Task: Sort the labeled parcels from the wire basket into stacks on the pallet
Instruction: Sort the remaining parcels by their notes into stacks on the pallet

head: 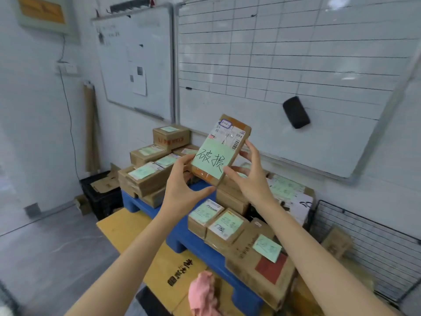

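Observation:
I hold a small brown cardboard parcel (pixel 224 145) up in front of me, its face turned to the camera. A green handwritten note and a white shipping label cover that face. My left hand (pixel 182 185) grips its lower left edge, and my right hand (pixel 249 176) grips its right side and lower corner. Below it lies the blue pallet (pixel 182 238) with several stacks of labeled parcels: one stack (pixel 150 169) at the far left, another (pixel 218 224) near the middle. The wire basket (pixel 369 247) stands at the right and holds a parcel (pixel 337 245).
Two whiteboards (pixel 284 65) hang on the wall behind the pallet, with a black eraser (pixel 296 112) stuck to the right one. A black crate (pixel 102 195) with cardboard scraps sits left of the pallet. Yellow cardboard (pixel 136 238) lies on the floor; a pink cloth (pixel 202 293) is near me.

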Tool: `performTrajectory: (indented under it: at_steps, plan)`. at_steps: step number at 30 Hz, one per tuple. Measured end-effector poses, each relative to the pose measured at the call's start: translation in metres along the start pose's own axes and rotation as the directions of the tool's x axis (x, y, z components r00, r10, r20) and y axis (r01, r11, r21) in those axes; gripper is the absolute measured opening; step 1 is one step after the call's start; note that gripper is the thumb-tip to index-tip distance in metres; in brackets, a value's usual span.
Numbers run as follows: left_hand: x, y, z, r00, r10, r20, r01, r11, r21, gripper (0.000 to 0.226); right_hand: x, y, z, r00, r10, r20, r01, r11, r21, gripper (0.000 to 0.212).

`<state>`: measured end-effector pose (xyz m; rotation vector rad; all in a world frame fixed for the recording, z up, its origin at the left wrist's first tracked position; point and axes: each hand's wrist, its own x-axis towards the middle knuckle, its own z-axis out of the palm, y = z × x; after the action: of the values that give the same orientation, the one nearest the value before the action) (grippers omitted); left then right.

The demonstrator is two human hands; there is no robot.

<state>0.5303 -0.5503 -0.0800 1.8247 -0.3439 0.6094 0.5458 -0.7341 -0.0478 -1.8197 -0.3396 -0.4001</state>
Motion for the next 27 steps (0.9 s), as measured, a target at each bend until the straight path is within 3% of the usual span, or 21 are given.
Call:
performTrajectory:
  at_steps: [13,27]
  plan:
    - [0.075,-0.124,-0.163,0.997,-0.053,-0.055,0.054,0.998,0.020,0.068,0.071,0.019,0.217,0.989,0.069,0.130,-0.087,0.986,0.142,0.086]
    - [0.137,-0.235,-0.237,0.985,-0.170,-0.031,0.171,0.985,0.015,0.060,0.156,0.057,0.330,0.940,0.182,0.288,-0.205,0.977,0.050,0.095]
